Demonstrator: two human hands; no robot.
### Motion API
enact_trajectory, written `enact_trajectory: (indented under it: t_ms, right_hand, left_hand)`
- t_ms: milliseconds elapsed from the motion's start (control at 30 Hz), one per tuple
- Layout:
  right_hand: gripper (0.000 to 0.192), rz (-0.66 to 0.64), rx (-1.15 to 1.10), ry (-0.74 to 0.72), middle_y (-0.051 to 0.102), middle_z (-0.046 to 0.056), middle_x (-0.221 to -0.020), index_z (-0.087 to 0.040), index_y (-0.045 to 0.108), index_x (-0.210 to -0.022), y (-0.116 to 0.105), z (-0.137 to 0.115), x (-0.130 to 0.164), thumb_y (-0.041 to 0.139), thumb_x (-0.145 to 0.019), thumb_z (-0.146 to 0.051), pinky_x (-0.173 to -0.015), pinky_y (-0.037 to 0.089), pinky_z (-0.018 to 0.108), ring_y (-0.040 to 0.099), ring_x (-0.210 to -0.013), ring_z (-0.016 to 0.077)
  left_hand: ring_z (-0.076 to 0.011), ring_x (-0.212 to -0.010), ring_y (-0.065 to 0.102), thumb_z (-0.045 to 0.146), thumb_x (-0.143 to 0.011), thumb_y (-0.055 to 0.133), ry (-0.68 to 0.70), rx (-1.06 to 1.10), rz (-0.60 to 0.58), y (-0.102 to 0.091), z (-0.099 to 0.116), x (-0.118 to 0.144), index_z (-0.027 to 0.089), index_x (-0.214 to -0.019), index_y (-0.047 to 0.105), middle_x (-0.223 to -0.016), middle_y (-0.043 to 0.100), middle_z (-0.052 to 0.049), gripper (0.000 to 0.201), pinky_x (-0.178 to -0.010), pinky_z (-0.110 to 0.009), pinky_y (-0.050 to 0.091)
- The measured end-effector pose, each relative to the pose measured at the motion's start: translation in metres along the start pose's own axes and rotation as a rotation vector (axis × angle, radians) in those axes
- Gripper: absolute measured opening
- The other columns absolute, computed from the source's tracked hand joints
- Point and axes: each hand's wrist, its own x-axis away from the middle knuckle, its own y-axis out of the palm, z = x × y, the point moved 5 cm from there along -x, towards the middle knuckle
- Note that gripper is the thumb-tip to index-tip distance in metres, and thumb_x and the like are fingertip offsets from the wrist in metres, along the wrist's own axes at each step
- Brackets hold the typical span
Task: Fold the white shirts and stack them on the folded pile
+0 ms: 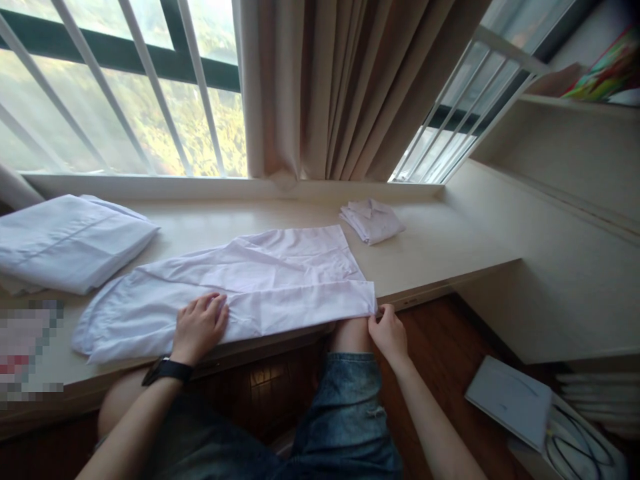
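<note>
With the left hand [200, 325] flat on the white shirt [240, 287], the right hand [387, 330] pinching its corner (near the ledge [440, 260] edge) could drag the fold askew.

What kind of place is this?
Probably a room at home: a wide window ledge under barred windows, a beige curtain, and white garments, one flat and one folded.

Garment [260, 287] lies spread on the ledge [440, 247] — left fingers [213, 308] rest on its near edge, right fingers [380, 315] pinch its near right corner. Beyond the right fingers, a small folded shirt [371, 220]. Far left of the left fingers — a folded stack [70, 240]. Curtain [340, 87] hangs behind.
</note>
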Motion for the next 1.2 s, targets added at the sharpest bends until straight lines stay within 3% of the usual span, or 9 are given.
enact_trajectory:
  t_ms: [233, 433, 500, 600, 700, 800, 967, 1067, 1200]
  right_hand:
    - [0.030, -0.145, 0.069, 0.112, 0.074, 0.018, -0.095, -0.018, 0.069, -0.108, -0.001, 0.006, -0.004, 0.051, -0.092, -0.035, -0.081, 0.051, 0.039, 0.072, -0.091, 0.0322]
    - [0.030, -0.028, -0.107, -0.216, 0.075, 0.012, -0.106, -0.019, 0.068, -0.112, -0.019, 0.024, -0.032, 0.047, -0.094, -0.032, -0.090, 0.051, 0.036, 0.070, -0.099, 0.0265]
    - [0.032, -0.004, -0.250, -0.249, 0.073, 0.012, -0.111, -0.019, 0.066, -0.114, -0.024, 0.033, -0.041, 0.047, -0.094, -0.036, -0.090, 0.052, 0.037, 0.070, -0.098, 0.0257]
    - [0.042, -0.039, -0.656, -0.060, 0.070, 0.015, -0.119, -0.019, 0.061, -0.117, -0.019, 0.050, -0.046, 0.051, -0.091, -0.051, -0.077, 0.058, 0.038, 0.071, -0.087, 0.0244]
    - [0.062, -0.238, -1.035, 0.062, 0.067, 0.012, -0.126, -0.022, 0.057, -0.123, 0.002, 0.048, -0.036, 0.072, -0.075, -0.058, -0.070, 0.061, 0.037, 0.072, -0.089, 0.0244]
    - [0.062, -0.373, -1.198, 0.096, 0.072, 0.007, -0.110, -0.022, 0.063, -0.113, 0.019, 0.039, -0.028, 0.082, -0.065, -0.058, -0.073, 0.062, 0.038, 0.072, -0.090, 0.0236]
    - [0.049, -0.141, -1.370, 0.243, 0.072, 0.002, -0.079, -0.019, 0.066, -0.078, 0.022, 0.036, -0.045, 0.088, -0.054, -0.055, -0.075, 0.061, 0.036, 0.068, -0.075, 0.0191]
    - [0.046, -0.124, -1.380, 0.237, 0.073, 0.004, -0.080, -0.017, 0.069, -0.076, 0.017, 0.028, -0.062, 0.090, -0.052, -0.050, -0.074, 0.060, 0.035, 0.068, -0.076, 0.0187]
    - [0.050, -0.092, -1.189, 0.142, 0.072, 0.005, -0.077, -0.015, 0.072, -0.079, 0.014, 0.023, -0.083, 0.086, -0.055, -0.057, -0.066, 0.058, 0.032, 0.064, -0.069, 0.0172]
  left_hand:
    - [-0.0333, -0.119, 0.056, 0.043, -0.099, 0.037, -0.009, -0.002, -0.004, 0.001, 0.001, 0.001, 0.022, -0.131, 0.064, -0.136, 0.062, -0.011, 0.047, -0.098, -0.048, 0.042]
    - [-0.0339, -0.120, 0.055, 0.043, -0.101, 0.032, 0.009, -0.003, -0.025, 0.001, 0.001, 0.002, 0.021, -0.133, 0.063, -0.137, 0.061, -0.012, 0.050, -0.096, -0.049, 0.043]
    - [-0.0336, -0.121, 0.055, 0.042, -0.101, 0.031, 0.010, 0.008, -0.028, 0.000, 0.001, 0.002, 0.021, -0.132, 0.064, -0.137, 0.061, -0.012, 0.049, -0.097, -0.049, 0.043]
    - [-0.0332, -0.122, 0.054, 0.041, -0.101, 0.032, 0.002, 0.022, -0.022, -0.001, 0.001, 0.001, 0.023, -0.132, 0.065, -0.137, 0.061, -0.012, 0.048, -0.099, -0.049, 0.042]
    - [-0.0332, -0.123, 0.054, 0.041, -0.101, 0.031, 0.004, 0.028, -0.026, -0.001, 0.002, 0.001, 0.022, -0.132, 0.064, -0.137, 0.061, -0.012, 0.049, -0.100, -0.049, 0.042]
    - [-0.0329, -0.123, 0.054, 0.045, -0.101, 0.030, 0.005, 0.032, -0.050, 0.000, 0.000, 0.000, 0.022, -0.134, 0.063, -0.138, 0.060, -0.012, 0.052, -0.100, -0.049, 0.042]
    - [-0.0301, -0.128, 0.052, 0.055, -0.099, 0.037, 0.022, 0.058, -0.089, 0.004, -0.009, -0.004, 0.029, -0.133, 0.063, -0.140, 0.059, -0.008, 0.051, -0.104, -0.045, 0.041]
    - [-0.0288, -0.126, 0.054, 0.053, -0.099, 0.039, 0.026, 0.054, -0.061, 0.005, -0.011, -0.011, 0.030, -0.128, 0.065, -0.141, 0.058, -0.007, 0.046, -0.103, -0.044, 0.041]
    - [-0.0281, -0.120, 0.058, 0.047, -0.101, 0.034, -0.017, 0.046, -0.031, 0.002, -0.010, -0.023, 0.025, -0.121, 0.068, -0.137, 0.061, -0.010, 0.045, -0.099, -0.044, 0.044]
